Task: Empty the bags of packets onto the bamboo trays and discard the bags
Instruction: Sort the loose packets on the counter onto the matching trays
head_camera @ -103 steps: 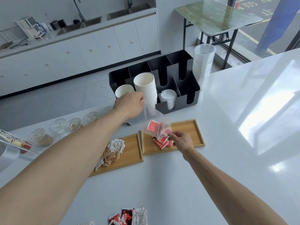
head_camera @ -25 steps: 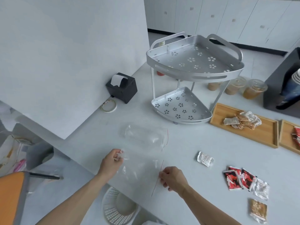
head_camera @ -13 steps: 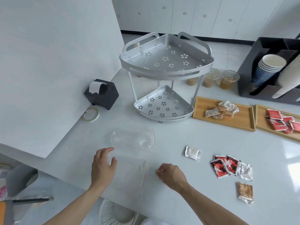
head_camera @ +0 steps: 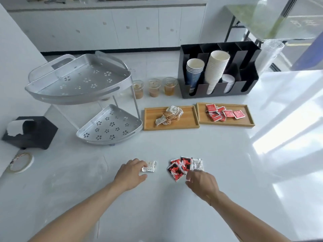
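Now left hand [head_camera: 130,174] pinches silver packet [head_camera: 149,166]; right hand [head_camera: 201,183] loose (fingers spread) over red packets [head_camera: 178,167].

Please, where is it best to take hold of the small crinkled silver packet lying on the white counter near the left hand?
Probably by its left edge, where the left hand already meets the small crinkled silver packet. It lies flat, so pinch that slightly raised crumpled edge from above between thumb and fingertips; its right side is free on the white counter.

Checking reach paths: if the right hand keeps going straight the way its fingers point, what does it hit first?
Likely the loose red-and-black packets just ahead of the right hand; its fingertips are almost touching them, though actual contact is unclear.
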